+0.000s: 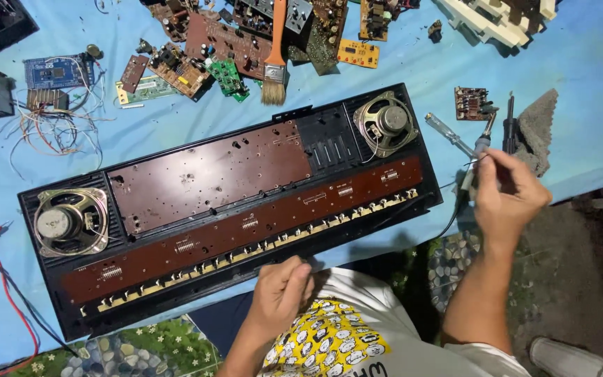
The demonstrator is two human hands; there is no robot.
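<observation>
While the keyboard case lies open across the counter:
Case [225,209]: long black plastic shell, stiff but prob. light; brown circuit boards inside look brittle, so grip at the outer rim, not the boards.
Left hand [282,290]: curled loosely on the near edge of the case, holding nothing I can see.
Right hand [507,192]: closed around a thin tool [484,143], w/ fine wire at the fingers, beside the case's right end.
Speakers [384,122]: round, metal frames, paper cones, fragile.
Counter [581,70]: blue cloth cover, soft.

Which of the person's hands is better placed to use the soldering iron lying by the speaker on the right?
Probably the right hand: it already touches the soldering iron. The left hand rests at the keyboard case.
</observation>
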